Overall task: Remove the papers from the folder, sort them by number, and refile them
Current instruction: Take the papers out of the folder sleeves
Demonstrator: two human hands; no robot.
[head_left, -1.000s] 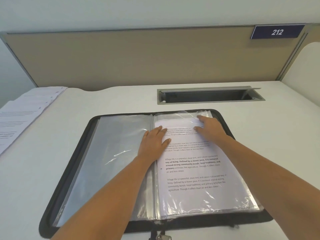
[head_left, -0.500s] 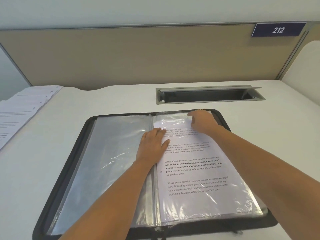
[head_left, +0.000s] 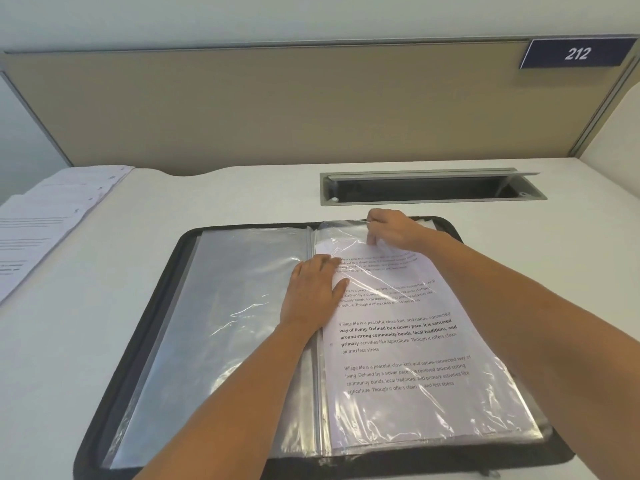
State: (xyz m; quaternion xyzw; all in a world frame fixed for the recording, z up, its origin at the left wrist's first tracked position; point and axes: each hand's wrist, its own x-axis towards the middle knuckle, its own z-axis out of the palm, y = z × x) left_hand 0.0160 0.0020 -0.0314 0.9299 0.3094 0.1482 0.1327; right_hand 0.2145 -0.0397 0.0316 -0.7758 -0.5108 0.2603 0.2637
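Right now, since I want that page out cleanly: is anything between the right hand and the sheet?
A clear sleeve covers the printed sheet. The right hand pinches the sleeve's top edge; whether the paper too, I cannot tell. The left hand presses it flat near the spine.

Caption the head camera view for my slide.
Left hand flat on the open folder; right hand pinches the top of the plastic sleeve holding a printed page.

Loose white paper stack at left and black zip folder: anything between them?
Head view: only bare white desk lies between the loose white paper stack and the black zip folder.
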